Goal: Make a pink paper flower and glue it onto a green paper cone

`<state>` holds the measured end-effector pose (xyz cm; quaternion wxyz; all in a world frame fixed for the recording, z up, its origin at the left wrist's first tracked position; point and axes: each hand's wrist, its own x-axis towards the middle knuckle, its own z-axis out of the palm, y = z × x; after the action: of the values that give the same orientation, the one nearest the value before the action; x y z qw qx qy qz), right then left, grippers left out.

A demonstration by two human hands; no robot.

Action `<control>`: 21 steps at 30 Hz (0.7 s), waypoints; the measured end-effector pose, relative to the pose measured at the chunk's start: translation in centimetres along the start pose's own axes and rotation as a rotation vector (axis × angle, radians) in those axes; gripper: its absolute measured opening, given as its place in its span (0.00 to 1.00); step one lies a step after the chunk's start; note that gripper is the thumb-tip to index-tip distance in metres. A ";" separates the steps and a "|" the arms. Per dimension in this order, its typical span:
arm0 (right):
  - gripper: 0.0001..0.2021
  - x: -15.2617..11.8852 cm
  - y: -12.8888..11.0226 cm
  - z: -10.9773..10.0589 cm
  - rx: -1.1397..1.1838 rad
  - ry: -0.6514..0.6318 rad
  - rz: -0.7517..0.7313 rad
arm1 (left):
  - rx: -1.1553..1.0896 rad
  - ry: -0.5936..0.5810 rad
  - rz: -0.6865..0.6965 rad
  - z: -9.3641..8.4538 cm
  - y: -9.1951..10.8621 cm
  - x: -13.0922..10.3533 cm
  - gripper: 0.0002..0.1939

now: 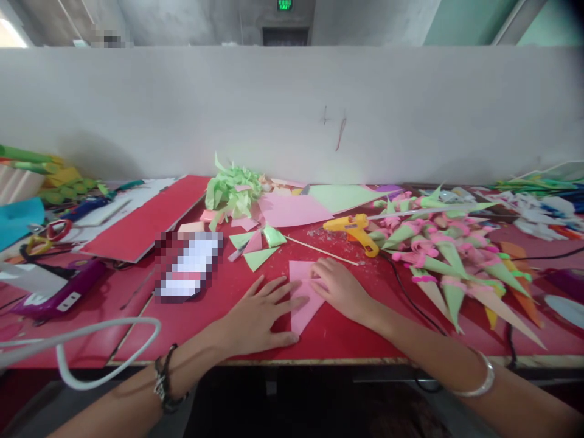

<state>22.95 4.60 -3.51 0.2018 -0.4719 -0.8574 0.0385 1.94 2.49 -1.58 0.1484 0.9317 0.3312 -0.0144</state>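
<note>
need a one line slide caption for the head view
Both hands, left hand and right hand, press flat on a pink paper piece on a red table, yellow glue gun behind.

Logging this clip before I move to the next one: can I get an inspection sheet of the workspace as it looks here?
Surface: red table, strewn with paper scraps.
Job's things: pink paper lies flat near the front edge, pressed under both hands.
Clutter: yellow glue gun, thin wooden stick, green shredded paper, pile of pink and green paper cones, scissors at left.
Hands: left hand flat on the paper's left part; right hand pressing its upper edge with the fingers.
Cables: black cable runs from the glue gun toward the table edge; grey cable loop at front left.
Surroundings: plain grey partition behind the table.
</note>
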 end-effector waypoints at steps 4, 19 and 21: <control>0.12 -2.1 -1.0 -1.1 -0.001 -0.013 -0.156 | 0.008 -0.019 -0.002 0.0 0.0 0.0 0.30; 0.14 -4.5 -1.2 -2.6 -0.125 -0.063 -0.318 | 0.032 -0.038 -0.008 -0.2 0.2 0.1 0.30; 0.14 -4.6 -0.7 -2.6 -0.105 -0.054 -0.298 | 0.030 -0.042 -0.008 -0.3 0.2 0.1 0.30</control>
<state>25.55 0.10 -2.38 0.1571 -0.3482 -0.9238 -0.0241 2.11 2.47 -1.27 0.1415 0.9319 0.3317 -0.0396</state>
